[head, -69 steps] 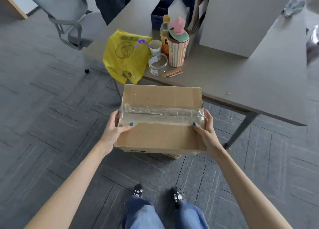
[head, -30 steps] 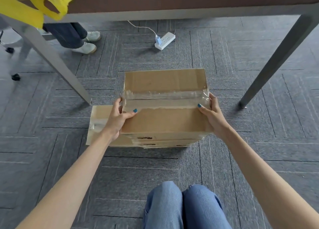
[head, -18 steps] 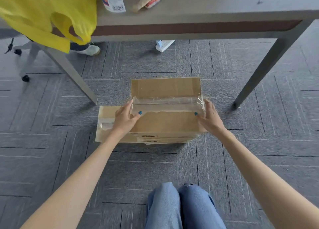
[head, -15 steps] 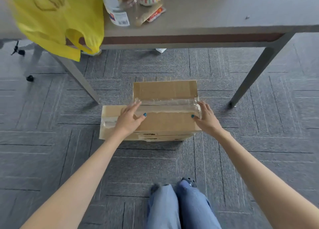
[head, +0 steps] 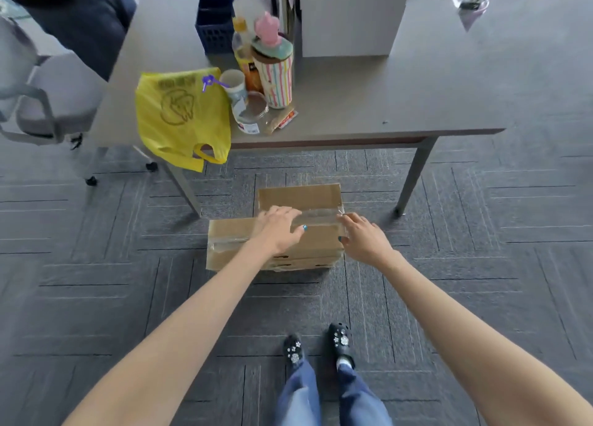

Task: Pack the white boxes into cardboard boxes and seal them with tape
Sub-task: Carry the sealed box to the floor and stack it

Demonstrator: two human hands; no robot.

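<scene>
On the floor [head: 96,265], top box [head: 300,198] sits offset on lower box [head: 229,233]; your left hand [head: 279,230] lies flat on it, right hand [head: 362,238] at its edge, both grips apart, holding nothing; snag the tape [head: 321,215] pulling away and it may slide off

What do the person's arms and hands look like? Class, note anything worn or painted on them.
Both forearms are bare: no sleeves, watch or bracelet show. The left hand and the right hand wear no gloves and no visible rings. The thumbnails that show carry teal polish.
</scene>
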